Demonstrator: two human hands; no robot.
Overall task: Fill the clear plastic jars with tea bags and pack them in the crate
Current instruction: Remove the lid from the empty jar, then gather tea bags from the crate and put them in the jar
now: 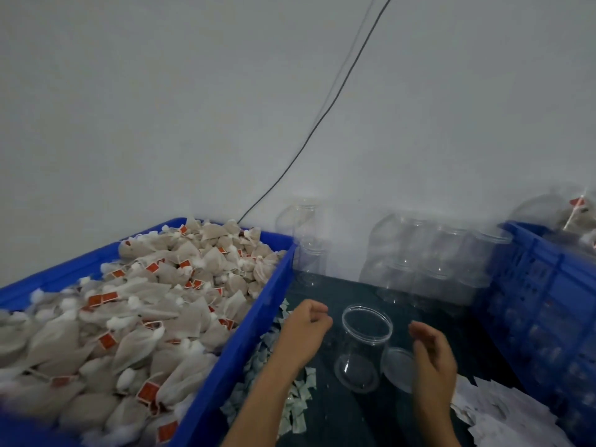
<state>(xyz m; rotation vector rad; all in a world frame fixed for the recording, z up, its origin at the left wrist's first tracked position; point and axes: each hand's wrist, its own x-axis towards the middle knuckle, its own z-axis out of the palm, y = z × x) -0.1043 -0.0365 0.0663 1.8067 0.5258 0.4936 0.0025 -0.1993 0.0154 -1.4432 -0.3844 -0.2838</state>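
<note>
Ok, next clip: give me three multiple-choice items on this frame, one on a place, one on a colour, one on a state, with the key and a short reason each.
1. Where is the loose lid?
A. On the open jar
B. On the dark surface, right of the open jar
C. In the bin of tea bags

2. What colour is the bin that holds the tea bags?
A. Blue
B. Green
C. Red

3. What is the state of the open jar between the hands?
A. Full of tea bags
B. Upright and empty
C. Lying on its side

Key: 1 B, the lid lies flat beside the jar's base, near the right hand. 2 A, its walls are blue. 3 B, its mouth faces up and nothing shows inside; the left hand does not touch it.
</note>
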